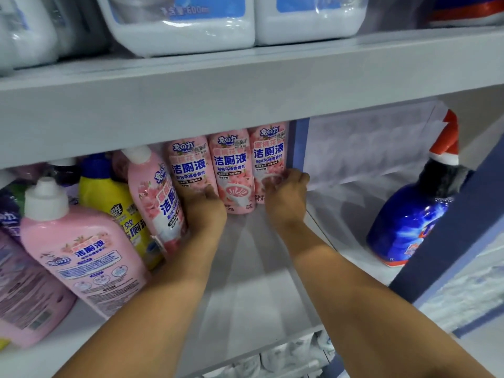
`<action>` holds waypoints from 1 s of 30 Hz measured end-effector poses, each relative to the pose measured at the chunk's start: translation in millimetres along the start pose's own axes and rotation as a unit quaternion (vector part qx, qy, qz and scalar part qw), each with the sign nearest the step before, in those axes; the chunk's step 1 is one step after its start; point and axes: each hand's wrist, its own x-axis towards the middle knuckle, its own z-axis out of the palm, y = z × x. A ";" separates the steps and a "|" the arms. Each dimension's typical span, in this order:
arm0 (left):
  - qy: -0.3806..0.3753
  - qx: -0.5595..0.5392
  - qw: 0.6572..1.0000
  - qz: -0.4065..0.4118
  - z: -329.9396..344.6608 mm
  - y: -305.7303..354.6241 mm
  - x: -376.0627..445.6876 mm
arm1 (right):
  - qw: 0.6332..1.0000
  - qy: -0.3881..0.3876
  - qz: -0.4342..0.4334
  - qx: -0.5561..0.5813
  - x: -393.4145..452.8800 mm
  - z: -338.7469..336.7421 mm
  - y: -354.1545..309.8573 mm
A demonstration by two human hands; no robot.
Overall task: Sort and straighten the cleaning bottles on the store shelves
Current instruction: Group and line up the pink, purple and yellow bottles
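Note:
Three pink toilet-cleaner bottles stand in a row at the back of the middle shelf (253, 282). My left hand (204, 211) grips the base of the leftmost pink bottle (188, 162). My right hand (286, 197) holds the lower part of the rightmost pink bottle (268, 151), which sits against the blue divider (298, 143). The middle pink bottle (231, 170) stands upright between my hands. Another pink bottle (155, 197) leans to the left of my left hand.
A yellow bottle (109, 197), a big pink bottle (81, 255) and purple bottles (24, 290) crowd the shelf's left side. A blue bottle (403, 227) stands in the right bay. White jugs (180, 31) sit on the upper shelf.

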 end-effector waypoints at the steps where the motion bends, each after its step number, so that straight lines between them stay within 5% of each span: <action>1: 0.003 0.007 1.000 0.024 -1.2 -2.4 2.8 | 1.000 0.013 -0.008 0.015 -3.7 1.6 -1.6; 8: -0.002 0.012 0.998 0.054 -2.2 -12.0 7.9 | 0.976 0.079 -0.204 0.010 -9.3 -3.9 -34.1; 11: 0.003 0.023 0.998 0.050 -0.5 -19.2 9.3 | 0.991 -0.028 -0.130 0.035 -15.3 8.9 -37.5; 19: 0.010 0.071 0.997 0.004 4.6 -20.0 8.8 | 0.995 -0.080 -0.038 -0.037 -10.9 8.2 -29.8; 30: -0.029 0.039 0.998 -0.035 6.4 -26.1 17.2 | 0.996 0.064 -0.055 0.002 -4.1 0.2 -12.6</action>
